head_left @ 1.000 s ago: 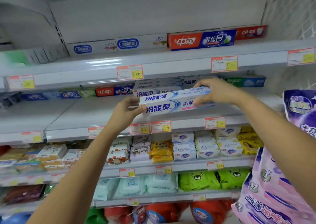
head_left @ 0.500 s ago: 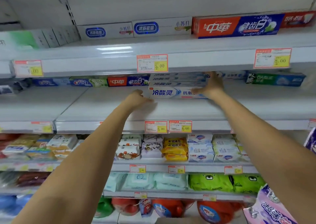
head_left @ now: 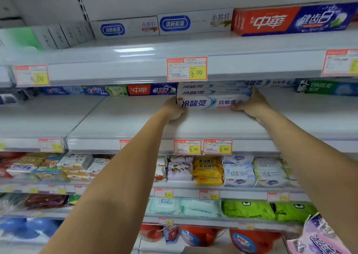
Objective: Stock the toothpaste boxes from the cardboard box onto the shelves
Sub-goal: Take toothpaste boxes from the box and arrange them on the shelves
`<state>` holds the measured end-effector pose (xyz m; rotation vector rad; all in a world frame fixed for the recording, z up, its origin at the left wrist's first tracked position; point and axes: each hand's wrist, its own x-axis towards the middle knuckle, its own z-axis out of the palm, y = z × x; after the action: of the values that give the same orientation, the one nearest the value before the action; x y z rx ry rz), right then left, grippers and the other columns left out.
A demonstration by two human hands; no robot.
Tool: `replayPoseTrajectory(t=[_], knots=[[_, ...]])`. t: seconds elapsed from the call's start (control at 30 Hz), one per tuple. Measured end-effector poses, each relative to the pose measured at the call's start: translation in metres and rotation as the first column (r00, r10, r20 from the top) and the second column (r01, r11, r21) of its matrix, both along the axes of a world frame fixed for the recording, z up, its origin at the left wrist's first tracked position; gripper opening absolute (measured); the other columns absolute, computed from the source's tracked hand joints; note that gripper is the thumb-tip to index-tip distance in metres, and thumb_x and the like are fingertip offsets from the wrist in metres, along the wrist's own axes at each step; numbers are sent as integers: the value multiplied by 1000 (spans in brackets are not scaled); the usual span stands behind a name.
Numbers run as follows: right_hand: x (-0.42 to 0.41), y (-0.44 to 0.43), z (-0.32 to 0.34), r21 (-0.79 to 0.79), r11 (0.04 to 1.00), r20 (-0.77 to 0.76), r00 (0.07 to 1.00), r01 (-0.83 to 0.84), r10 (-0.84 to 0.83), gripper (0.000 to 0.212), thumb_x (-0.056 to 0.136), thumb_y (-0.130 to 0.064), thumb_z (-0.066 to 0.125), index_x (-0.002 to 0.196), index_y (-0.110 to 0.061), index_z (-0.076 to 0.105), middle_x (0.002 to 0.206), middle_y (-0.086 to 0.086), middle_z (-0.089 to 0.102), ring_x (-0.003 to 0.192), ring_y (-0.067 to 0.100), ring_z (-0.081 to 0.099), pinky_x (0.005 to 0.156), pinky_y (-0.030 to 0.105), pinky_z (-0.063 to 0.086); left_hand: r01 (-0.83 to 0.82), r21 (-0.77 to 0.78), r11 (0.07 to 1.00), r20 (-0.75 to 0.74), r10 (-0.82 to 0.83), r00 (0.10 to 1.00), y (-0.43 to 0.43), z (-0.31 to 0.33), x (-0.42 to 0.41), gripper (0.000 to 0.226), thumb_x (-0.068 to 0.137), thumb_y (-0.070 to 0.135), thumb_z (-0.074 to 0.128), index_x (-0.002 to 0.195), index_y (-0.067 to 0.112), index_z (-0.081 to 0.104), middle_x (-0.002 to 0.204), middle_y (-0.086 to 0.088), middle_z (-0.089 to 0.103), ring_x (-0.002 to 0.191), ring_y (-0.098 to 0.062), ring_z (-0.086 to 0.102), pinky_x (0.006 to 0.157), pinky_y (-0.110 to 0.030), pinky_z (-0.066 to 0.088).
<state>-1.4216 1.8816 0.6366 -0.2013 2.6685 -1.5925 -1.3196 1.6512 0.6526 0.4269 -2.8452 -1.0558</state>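
Where 冷酸灵 boxes stack, both hands hold one.

Middle shelf lies bare across its front and left, w/ open room from the edge back to the rear row of boxes. The toothpaste box sits on that shelf, in front of a stack of like boxes blocking further push back. Left hand and right hand fill the gaps at both ends. Upper shelf w/ price tag caps headroom just above the stack.
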Motion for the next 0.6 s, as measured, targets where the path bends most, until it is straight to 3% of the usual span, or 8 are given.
replayPoseTrajectory(t=[0.07, 0.17, 0.27, 0.33, 0.37, 0.43, 0.5, 0.6], knots=[[6, -2, 3, 39, 999, 14, 1000, 21, -21, 113, 74, -21, 81, 153, -15, 0, 151, 7, 35, 130, 27, 43, 92, 24, 36, 4, -31, 1000, 12, -4, 1000, 2, 2, 2, 26, 95, 12, 50, 119, 6, 55, 117, -15, 62, 97, -24, 53, 81, -27, 37], [18, -2, 13, 103, 994, 13, 999, 46, -47, 116, 76, -27, 79, 152, -15, -7, 152, 10, 32, 128, 30, 44, 83, 24, 37, -13, -89, 996, 45, 17, 999, 6, 4, 7, 25, 95, 12, 48, 118, 6, 54, 118, -15, 61, 98, -26, 53, 80, -27, 37], [46, 6, 22, 219, 974, -264, 964, 63, -3, 89, 76, -25, 78, 146, -5, 27, 138, 18, 44, 119, 30, 50, 81, 17, 39, -103, -142, 985, -32, 100, 995, 16, 5, 30, 33, 96, 17, 51, 125, 3, 50, 121, -17, 59, 103, -28, 56, 76, -27, 39], [80, 13, 23, 195, 981, -489, 869, 19, 80, 54, 83, -20, 71, 130, -8, 49, 120, 13, 55, 102, 22, 56, 74, 9, 38, -192, -114, 975, -325, 146, 934, 30, -1, 62, 41, 97, 23, 51, 133, 5, 46, 120, -12, 60, 101, -23, 60, 76, -24, 39], [100, 16, 23, 178, 984, -523, 845, -18, 110, 40, 86, -23, 68, 122, -12, 55, 105, 8, 60, 88, 16, 58, 69, 13, 40, -190, -66, 980, -487, 135, 863, 39, -6, 82, 38, 97, 25, 51, 131, 8, 51, 115, -6, 62, 94, -13, 62, 76, -22, 41], [136, 22, 16, 181, 978, -505, 844, -102, 181, 20, 90, -33, 62, 99, -16, 63, 64, 1, 58, 54, 6, 50, 56, 20, 39, -63, 3, 998, -662, 49, 748, 56, -24, 119, 22, 97, 26, 52, 105, 12, 68, 99, 7, 63, 81, 4, 57, 69, -23, 48], [162, 28, 2, 211, 968, -463, 857, -139, 224, 30, 91, -40, 59, 79, -13, 65, 43, -5, 43, 40, 8, 42, 49, 23, 31, 81, 12, 997, -672, -52, 738, 67, -53, 145, 31, 96, 23, 53, 74, 7, 68, 79, 5, 61, 74, -2, 57, 60, -24, 48], [184, 35, -35, 245, 951, -370, 888, -190, 273, 42, 90, -45, 56, 70, -10, 66, 43, -8, 41, 40, 6, 41, 49, 26, 30, 201, 33, 979, -543, -151, 826, 70, -108, 169, 45, 94, 31, 53, 61, 1, 56, 64, -7, 55, 64, -14, 52, 57, -30, 41]])
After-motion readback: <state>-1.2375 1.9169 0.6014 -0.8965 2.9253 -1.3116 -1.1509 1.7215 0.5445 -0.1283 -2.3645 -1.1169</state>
